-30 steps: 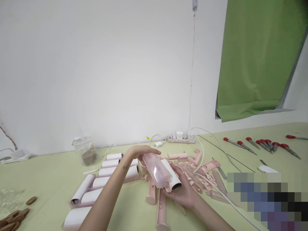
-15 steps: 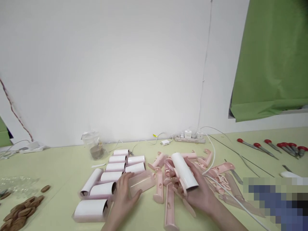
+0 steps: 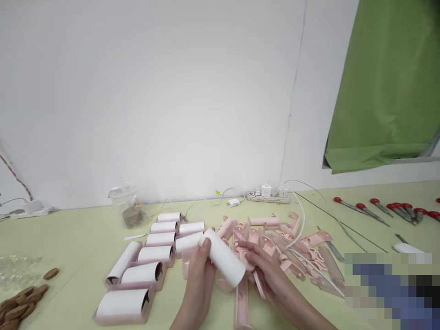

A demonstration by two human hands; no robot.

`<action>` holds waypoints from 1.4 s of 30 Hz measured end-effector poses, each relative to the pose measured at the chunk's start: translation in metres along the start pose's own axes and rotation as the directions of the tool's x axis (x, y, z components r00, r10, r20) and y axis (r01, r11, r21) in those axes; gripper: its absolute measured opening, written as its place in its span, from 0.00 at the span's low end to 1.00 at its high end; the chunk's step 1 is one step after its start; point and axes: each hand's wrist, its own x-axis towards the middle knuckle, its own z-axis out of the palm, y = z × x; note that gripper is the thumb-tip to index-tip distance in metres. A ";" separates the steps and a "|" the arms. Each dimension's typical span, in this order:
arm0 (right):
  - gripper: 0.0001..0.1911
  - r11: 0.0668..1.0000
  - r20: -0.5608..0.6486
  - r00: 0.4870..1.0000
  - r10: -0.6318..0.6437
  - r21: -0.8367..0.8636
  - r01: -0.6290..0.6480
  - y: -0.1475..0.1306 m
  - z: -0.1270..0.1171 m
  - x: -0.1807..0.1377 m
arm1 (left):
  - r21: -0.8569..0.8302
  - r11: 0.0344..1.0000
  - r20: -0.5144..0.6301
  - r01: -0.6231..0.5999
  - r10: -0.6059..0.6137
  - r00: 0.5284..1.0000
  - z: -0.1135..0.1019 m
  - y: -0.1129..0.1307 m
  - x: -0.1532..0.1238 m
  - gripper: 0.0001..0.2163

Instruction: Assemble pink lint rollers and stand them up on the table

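A smooth white roll (image 3: 223, 262), a plain cylinder tilted with its far end up and to the left, is held just above the counter (image 3: 75, 243) between both hands. Its upper end is clasped in the closed grip of the left hand (image 3: 201, 275). The right hand (image 3: 266, 272) is laid against its lower side, and its grip cannot be told. Covered rolls (image 3: 144, 270) are ranged just left and pink handles (image 3: 292, 247) are heaped right; bare counter is left farther left.

Roll (image 3: 222, 263) matt white, probably paper; handles (image 3: 275, 247) smooth pink plastic.
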 end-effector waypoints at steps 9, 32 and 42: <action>0.17 0.920 0.058 0.976 -0.211 -0.326 0.218 -0.007 0.001 -0.001 | 0.301 0.929 0.242 0.214 -0.292 0.925 -0.017 -0.031 -0.001 0.32; 0.25 0.924 -0.070 0.995 0.068 0.380 -0.036 -0.008 0.011 -0.001 | 0.243 0.933 -0.112 -0.265 0.299 0.948 0.017 -0.031 -0.014 0.22; 0.27 0.890 -0.068 0.990 0.123 0.450 -0.080 -0.011 0.009 -0.004 | 0.133 0.969 -0.155 -0.209 0.229 0.961 0.020 -0.055 -0.031 0.28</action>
